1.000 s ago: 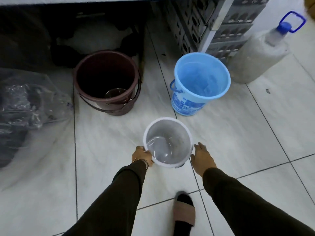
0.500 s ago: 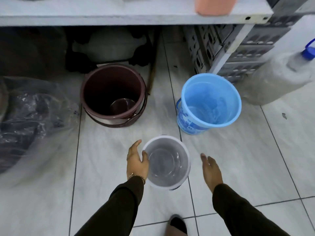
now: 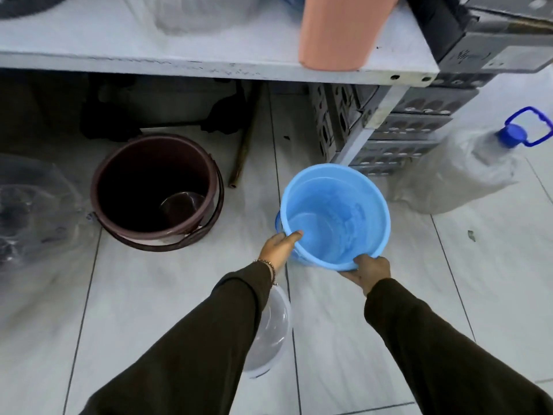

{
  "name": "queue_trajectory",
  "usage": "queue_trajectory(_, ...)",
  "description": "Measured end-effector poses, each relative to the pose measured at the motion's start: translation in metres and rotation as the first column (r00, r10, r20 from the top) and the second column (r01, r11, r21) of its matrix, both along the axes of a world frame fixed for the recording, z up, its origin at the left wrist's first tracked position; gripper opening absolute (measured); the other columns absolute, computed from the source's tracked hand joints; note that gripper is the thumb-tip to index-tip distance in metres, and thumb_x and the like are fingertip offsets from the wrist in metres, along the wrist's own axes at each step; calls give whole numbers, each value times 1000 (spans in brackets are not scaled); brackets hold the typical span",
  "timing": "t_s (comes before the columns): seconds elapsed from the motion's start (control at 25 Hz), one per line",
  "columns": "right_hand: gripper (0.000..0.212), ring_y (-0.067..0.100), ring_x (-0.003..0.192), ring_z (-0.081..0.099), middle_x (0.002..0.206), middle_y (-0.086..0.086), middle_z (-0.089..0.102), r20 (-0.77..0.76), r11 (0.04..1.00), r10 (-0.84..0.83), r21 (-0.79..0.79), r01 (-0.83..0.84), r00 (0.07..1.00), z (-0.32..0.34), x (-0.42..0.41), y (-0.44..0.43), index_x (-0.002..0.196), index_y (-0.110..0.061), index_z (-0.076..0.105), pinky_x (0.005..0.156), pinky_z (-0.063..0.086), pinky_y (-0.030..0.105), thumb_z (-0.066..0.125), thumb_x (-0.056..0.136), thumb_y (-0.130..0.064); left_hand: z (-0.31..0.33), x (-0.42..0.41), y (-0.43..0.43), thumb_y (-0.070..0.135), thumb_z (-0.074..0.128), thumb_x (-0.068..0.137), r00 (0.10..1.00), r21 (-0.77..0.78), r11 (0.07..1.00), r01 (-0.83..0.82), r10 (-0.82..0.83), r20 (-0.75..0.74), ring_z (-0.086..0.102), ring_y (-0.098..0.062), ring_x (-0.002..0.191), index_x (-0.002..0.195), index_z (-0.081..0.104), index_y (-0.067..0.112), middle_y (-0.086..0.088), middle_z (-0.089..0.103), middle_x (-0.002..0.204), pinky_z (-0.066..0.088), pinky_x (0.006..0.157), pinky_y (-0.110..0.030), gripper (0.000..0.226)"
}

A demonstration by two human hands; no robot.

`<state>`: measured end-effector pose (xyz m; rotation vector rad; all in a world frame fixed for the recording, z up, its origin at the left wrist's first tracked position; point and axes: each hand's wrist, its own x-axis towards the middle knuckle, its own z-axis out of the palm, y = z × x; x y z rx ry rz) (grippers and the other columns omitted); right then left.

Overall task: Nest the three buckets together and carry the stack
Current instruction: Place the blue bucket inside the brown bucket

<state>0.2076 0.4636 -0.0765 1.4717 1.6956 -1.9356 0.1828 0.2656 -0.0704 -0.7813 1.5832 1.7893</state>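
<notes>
A blue bucket [image 3: 335, 217] stands on the tiled floor in the middle of the view. My left hand [image 3: 276, 245] grips its near-left rim, thumb inside. My right hand [image 3: 366, 269] holds the near-right rim from below. A small clear white bucket [image 3: 270, 330] sits on the floor closer to me, mostly hidden under my left sleeve. A dark brown bucket [image 3: 155, 187] with a handle stands to the left, with a small cup inside it.
A white shelf [image 3: 209, 64] runs above the buckets, with an orange container [image 3: 344, 28] on it. Grey crates [image 3: 395, 133] and the shelf leg stand behind the blue bucket. A big bottle with a blue cap [image 3: 466, 172] lies right. Plastic bags [image 3: 27, 205] lie left.
My hands let go of the white bucket and reached forward to the blue bucket, now gripping its rim. The view tilted up, showing the shelf top.
</notes>
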Motion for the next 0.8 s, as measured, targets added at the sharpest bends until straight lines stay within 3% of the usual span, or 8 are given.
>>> queue_trajectory(0.04, 30, 46, 99, 67, 119, 24, 62, -6, 1000, -7, 21, 7, 1000, 7, 10, 0, 116, 2, 54, 61, 62, 41, 47, 87, 9, 3, 9, 1, 36, 67, 87, 1000, 40, 999, -16, 15, 13, 61, -13, 95, 97, 62, 25, 1, 66, 117, 41, 87, -29, 16)
queue_trajectory(0.08, 32, 45, 98, 67, 121, 24, 62, -17, 999, -5, 50, 6, 1000, 18, 21, -1, 118, 1, 55, 67, 61, 42, 49, 87, 7, 10, 18, 0, 35, 68, 87, 998, 75, 996, -49, 46, 35, 62, -13, 99, 115, 58, 19, 1, 63, 129, 43, 90, -31, 35)
queue_trajectory(0.16, 32, 42, 97, 69, 122, 22, 63, -49, 997, 38, 69, -34, 998, 49, 45, -1, 120, -1, 57, 72, 61, 41, 53, 88, 3, 32, 35, -10, 36, 70, 85, 986, 148, 980, -135, 118, 113, 64, -18, 92, 136, 45, 15, 4, 67, 117, 46, 83, -32, 61)
queue_trajectory(0.24, 29, 38, 98, 70, 118, 18, 65, -94, 990, 120, 92, -112, 988, 90, 66, -3, 119, -7, 59, 66, 62, 37, 56, 90, -1, 64, 47, -31, 36, 72, 82, 980, 227, 958, -176, 148, 136, 61, -23, 82, 124, 58, 14, -5, 69, 103, 46, 74, -34, 50)
queue_trajectory(0.32, 27, 34, 98, 71, 114, 16, 67, -169, 971, 226, 115, -208, 960, 127, 75, -10, 117, -12, 61, 64, 63, 35, 58, 92, -4, 99, 57, -54, 28, 75, 80, 973, 248, 942, -224, 205, 101, 66, -30, 84, 120, 62, 8, -17, 70, 110, 54, 66, -38, 46)
queue_trajectory(0.52, 31, 25, 101, 71, 116, 7, 69, -254, 874, 479, 227, -430, 840, 211, 38, -74, 121, -21, 59, 71, 64, 41, 56, 95, -6, 178, 76, -124, 1, 71, 83, 847, 55, 859, -510, 512, -144, 70, -23, 91, 129, 52, 11, -10, 67, 120, 63, 63, -38, 50)
queue_trajectory(0.64, 35, 18, 100, 70, 114, 3, 68, -281, 824, 565, 242, -512, 776, 231, 5, -133, 125, -24, 56, 71, 64, 36, 56, 96, -5, 206, 79, -170, 8, 71, 86, 770, -85, 779, -621, 585, -254, 69, -24, 94, 123, 53, 12, -8, 67, 116, 62, 70, -42, 41)
queue_trajectory(0.8, 39, 13, 95, 69, 109, -2, 66, -305, 773, 634, 229, -592, 710, 227, -26, -211, 119, -36, 52, 68, 63, 32, 54, 96, -4, 211, 72, -237, 16, 74, 84, 703, -135, 695, -707, 670, -238, 70, -28, 93, 110, 54, 18, -8, 68, 109, 62, 66, -40, 33)
